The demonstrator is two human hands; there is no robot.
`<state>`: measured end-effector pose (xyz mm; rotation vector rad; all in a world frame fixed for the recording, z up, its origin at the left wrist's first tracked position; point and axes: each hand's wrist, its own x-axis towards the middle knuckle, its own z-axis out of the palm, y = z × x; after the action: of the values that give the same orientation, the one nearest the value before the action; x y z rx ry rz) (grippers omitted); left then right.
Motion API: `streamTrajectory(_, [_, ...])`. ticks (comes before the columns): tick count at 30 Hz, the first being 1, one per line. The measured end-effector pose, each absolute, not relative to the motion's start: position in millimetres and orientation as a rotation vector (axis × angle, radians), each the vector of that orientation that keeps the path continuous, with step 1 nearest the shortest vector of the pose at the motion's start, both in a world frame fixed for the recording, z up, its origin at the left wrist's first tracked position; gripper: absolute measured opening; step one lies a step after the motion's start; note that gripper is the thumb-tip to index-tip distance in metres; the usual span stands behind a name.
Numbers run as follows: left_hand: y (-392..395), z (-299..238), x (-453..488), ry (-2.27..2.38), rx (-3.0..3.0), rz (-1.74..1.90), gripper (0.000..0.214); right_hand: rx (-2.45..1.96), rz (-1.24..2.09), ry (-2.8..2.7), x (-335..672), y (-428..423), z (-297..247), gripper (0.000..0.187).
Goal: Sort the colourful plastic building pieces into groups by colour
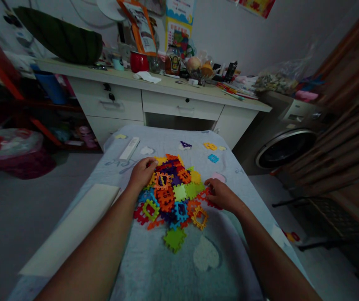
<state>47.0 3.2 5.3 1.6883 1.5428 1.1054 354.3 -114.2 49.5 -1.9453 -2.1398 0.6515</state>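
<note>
- Dozens of interlocking plastic tiles [167,198] heaped central on the table [154,276]: left hand [143,172] at the left edge, right hand [221,193] opposite, by red tiles [203,195]; both grips look narrow, can't tell if either holds one.
- Loose stacking, so a hard sideways push could start a slide.
- Heart-patterned cloth [206,253] underneath; dragging could ruck it.
- Behind, a white drawer unit [163,100]; washing machine [248,138] off right.
</note>
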Motion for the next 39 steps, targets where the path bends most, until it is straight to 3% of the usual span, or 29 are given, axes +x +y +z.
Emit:
streamTrajectory(5, [5.5, 1.0, 46.0, 1.515, 1.702, 1.117, 0.042, -1.832, 0.709, -2.143, 353.2, -108.6, 54.4, 0.032])
streamTrajectory(14, [3.4, 6.5, 47.0, 1.47, 1.6, 1.169, 0.045, -1.693, 1.116, -2.115, 369.1, -79.8, 77.1, 0.016])
streamTrajectory(23, [8.2, 1.4, 45.3, 1.442, 1.498, 1.231, 0.037, -1.366, 1.354, -1.7, 340.1, -58.3, 73.1, 0.025])
streamTrajectory(30, [8.9, -2.2, 44.4, 1.461, 1.481, 1.195, 0.04, -1.475, 0.879, -1.916, 333.6, -61.5, 60.4, 0.007])
streamTrajectory(35, [8.4, -1.9, 45.1, 1.467, 1.495, 1.189, 0.039, -1.348, 0.873, -2.377, 330.2, -81.1, 71.5, 0.035])
streamTrajectory(39, [6.9, 0.7, 45.7, 1.476, 1.496, 1.181, 0.039, -1.359, 0.746, -2.366, 317.7, -86.2, 64.7, 0.032])
